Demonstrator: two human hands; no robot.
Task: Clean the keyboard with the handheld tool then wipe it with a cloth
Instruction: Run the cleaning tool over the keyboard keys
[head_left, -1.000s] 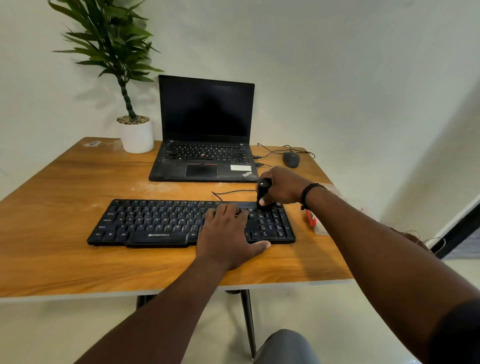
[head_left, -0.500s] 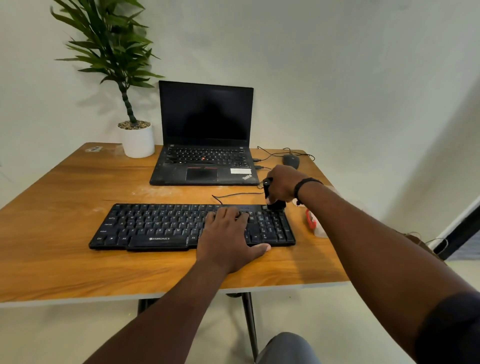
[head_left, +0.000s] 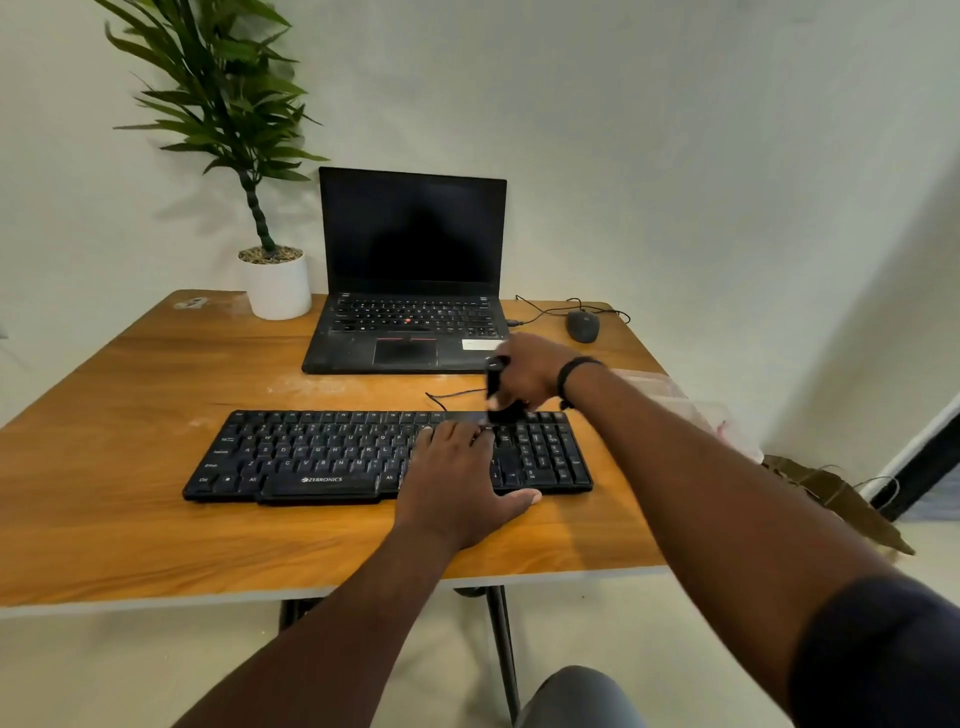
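Keyboard (head_left: 322, 452) under flat left hand (head_left: 457, 483); right hand (head_left: 530, 371) grip around black handheld tool (head_left: 500, 402).

Table (head_left: 130, 415) left of keyboard (head_left: 311, 452) lies open; laptop (head_left: 410, 291) blocks behind.

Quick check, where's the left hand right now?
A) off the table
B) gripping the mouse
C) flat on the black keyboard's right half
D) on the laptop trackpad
C: the left hand lies with straight fingers on the right half of the black keyboard, while the right hand holds the black handheld tool at the keyboard's back edge.
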